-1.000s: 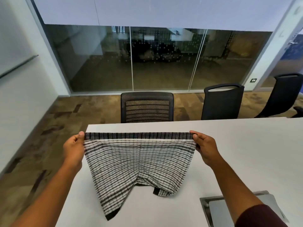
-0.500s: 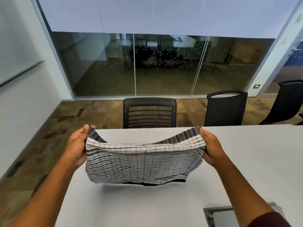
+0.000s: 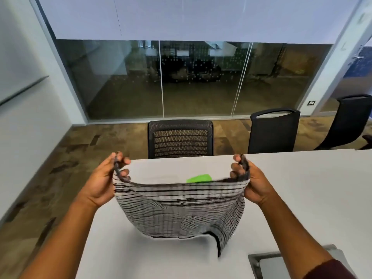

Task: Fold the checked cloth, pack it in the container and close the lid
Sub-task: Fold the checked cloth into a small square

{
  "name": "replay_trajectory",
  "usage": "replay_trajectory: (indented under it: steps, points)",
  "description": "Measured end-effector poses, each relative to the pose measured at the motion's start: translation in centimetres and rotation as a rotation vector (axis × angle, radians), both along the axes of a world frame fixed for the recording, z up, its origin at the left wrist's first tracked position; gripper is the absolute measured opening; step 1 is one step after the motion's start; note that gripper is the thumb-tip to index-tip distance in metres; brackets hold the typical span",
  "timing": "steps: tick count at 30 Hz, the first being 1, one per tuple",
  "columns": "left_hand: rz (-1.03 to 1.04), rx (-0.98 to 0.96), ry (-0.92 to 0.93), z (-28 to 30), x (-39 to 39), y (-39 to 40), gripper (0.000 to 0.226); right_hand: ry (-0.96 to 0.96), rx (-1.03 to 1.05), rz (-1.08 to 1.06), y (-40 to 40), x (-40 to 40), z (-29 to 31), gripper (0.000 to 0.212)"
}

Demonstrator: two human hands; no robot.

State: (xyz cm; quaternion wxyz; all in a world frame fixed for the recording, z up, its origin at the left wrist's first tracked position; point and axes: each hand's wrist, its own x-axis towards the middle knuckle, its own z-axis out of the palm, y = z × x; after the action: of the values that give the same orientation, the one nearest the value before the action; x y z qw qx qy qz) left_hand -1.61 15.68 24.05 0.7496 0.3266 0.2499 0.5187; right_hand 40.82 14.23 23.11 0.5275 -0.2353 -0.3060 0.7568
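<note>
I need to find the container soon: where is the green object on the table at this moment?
In the head view, the green object lies on the white table just behind the checked cloth's top edge, right of centre, between both hands.

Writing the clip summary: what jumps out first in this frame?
The checked cloth dominates the centre, held up over the white table with the left hand and right hand each pinching a top corner. Just past its sagging top edge a bright green thing shows on the table, mostly hidden. Behind, a black mesh chair faces a dark glass wall.
</note>
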Motion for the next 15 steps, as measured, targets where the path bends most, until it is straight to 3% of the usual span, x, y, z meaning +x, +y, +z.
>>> replay_trajectory:
  steps: [2,4,9,15]
  points:
    - [0.128,0.027,0.246,-0.9,1.1,0.0,0.02,-0.069,-0.008,0.015,0.1,-0.8,-1.0,0.013]
    - [0.095,0.062,0.318,-0.9,2.7,-0.1,0.025,-0.152,0.017,0.027,0.1,-1.9,-1.8,0.008]
    - [-0.043,0.136,0.562,-0.6,7.4,-1.2,0.023,-0.344,0.129,0.088,-0.6,-6.6,-1.7,0.039]
    - [-0.098,0.267,0.625,-0.6,10.9,-2.0,0.02,-0.586,0.28,0.12,-1.0,-10.1,-0.3,0.017]
